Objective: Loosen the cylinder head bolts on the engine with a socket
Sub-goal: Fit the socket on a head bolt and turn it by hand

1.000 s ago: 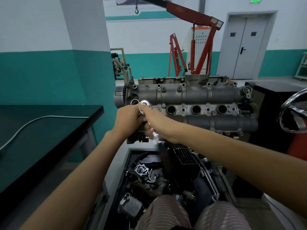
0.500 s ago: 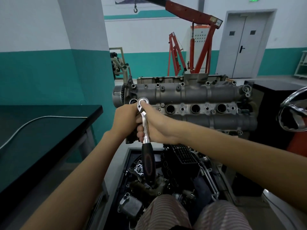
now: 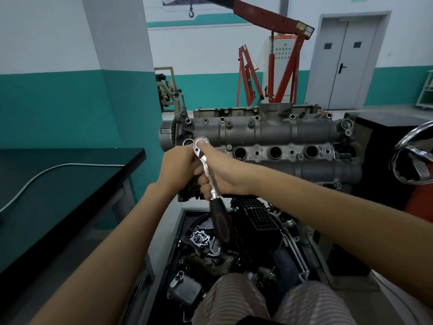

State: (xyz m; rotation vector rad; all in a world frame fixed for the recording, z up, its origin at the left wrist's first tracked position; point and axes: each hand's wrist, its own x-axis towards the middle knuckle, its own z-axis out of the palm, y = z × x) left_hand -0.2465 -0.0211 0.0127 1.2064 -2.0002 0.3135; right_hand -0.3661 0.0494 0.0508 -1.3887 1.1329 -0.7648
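Note:
A grey engine cylinder head (image 3: 269,134) stands in front of me with several bolts and three round plug holes along it. A chrome ratchet wrench (image 3: 206,170) with a black handle hangs down from its left end, head up and handle pointing down and slightly right. My right hand (image 3: 220,174) grips the chrome shaft just above the black grip. My left hand (image 3: 178,167) is curled at the ratchet head, against the engine's left end; the socket and the bolt under it are hidden by both hands.
A dark workbench (image 3: 70,184) with a grey cable lies to the left. Below the engine a black tray (image 3: 178,231) holds loose engine parts. A red engine hoist (image 3: 281,55) stands behind, a chrome wheel (image 3: 412,158) at the right edge, grey double doors at the back.
The ratchet handle swung from a blurred position down to vertical, and now tilts slightly to the right. Both hands stayed at the engine's left end.

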